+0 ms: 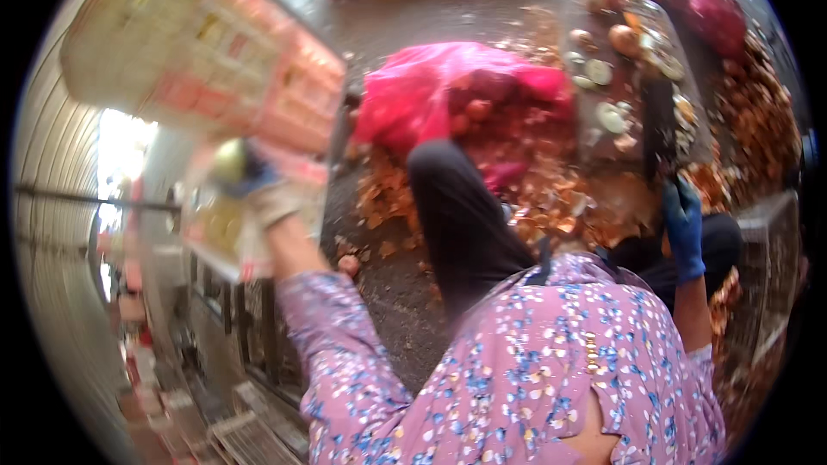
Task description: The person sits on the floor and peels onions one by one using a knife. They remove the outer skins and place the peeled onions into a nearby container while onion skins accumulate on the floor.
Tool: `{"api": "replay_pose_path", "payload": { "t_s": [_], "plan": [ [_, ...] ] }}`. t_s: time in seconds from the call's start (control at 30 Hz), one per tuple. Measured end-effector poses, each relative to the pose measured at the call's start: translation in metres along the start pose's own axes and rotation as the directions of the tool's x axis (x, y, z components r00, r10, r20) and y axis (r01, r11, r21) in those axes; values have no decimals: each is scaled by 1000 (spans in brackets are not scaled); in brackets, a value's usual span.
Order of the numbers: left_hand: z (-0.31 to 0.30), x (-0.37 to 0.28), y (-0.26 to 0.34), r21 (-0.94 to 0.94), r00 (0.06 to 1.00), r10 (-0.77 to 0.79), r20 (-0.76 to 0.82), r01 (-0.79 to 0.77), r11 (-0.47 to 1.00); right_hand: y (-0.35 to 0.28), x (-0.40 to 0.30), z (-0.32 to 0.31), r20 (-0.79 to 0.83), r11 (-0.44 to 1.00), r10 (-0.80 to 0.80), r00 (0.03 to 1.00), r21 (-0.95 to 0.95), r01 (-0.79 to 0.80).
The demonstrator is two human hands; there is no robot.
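Observation:
My left hand (254, 181), in a blue glove with a pale cuff, is stretched out to the left and blurred by motion. It grips a round, pale yellow-green thing that looks like a peeled onion (230, 163), in front of stacked packages. On the right, my blue-gloved right hand (683, 223) is closed around the handle of a wide dark-bladed knife (658, 119). The blade points away from me over a wet board (597, 147). Cut onion ends (598, 71) and several whole onions (625, 41) are scattered on that board.
A pink mesh sack (407, 87) of onions lies open beyond my knee. Onion skins (562, 206) cover the ground, with another heap of skins (756, 103) at right. Tall stacked packages (258, 64) stand at left. More filled mesh sacks (716, 16) are at the far right.

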State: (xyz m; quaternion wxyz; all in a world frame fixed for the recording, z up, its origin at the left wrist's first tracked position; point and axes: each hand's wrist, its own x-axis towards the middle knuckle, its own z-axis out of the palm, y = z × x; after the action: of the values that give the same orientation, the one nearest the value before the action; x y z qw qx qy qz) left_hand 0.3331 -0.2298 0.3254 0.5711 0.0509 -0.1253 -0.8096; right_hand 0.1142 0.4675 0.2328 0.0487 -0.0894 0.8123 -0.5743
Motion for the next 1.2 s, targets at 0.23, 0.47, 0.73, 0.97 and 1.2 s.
{"api": "replay_pose_path", "payload": {
  "t_s": [0.23, 0.47, 0.73, 0.97, 1.2],
  "plan": [
    [-23, 21, 24, 134, 984, -45, -172, 68, 989, -15, 57, -36, -109, 921, -102, 989, -387, 53],
    [-19, -33, -226, 465, 456, -852, 257, 715, 522, 30, 121, -62, -131, 542, -71, 989, -837, -72],
    [90, -236, -455, 993, 549, -835, 21, 85, 81, 5, 121, -36, -35, 509, -208, 977, -857, 78],
    [63, -255, -590, 654, 401, -836, 374, -754, -69, 7, 127, -10, 124, 582, -2, 992, -807, 102],
    [71, -267, -619, 625, 426, -828, 364, -771, -122, 0, 116, -7, 46, 872, 6, 999, -490, 17]
  ]
}}
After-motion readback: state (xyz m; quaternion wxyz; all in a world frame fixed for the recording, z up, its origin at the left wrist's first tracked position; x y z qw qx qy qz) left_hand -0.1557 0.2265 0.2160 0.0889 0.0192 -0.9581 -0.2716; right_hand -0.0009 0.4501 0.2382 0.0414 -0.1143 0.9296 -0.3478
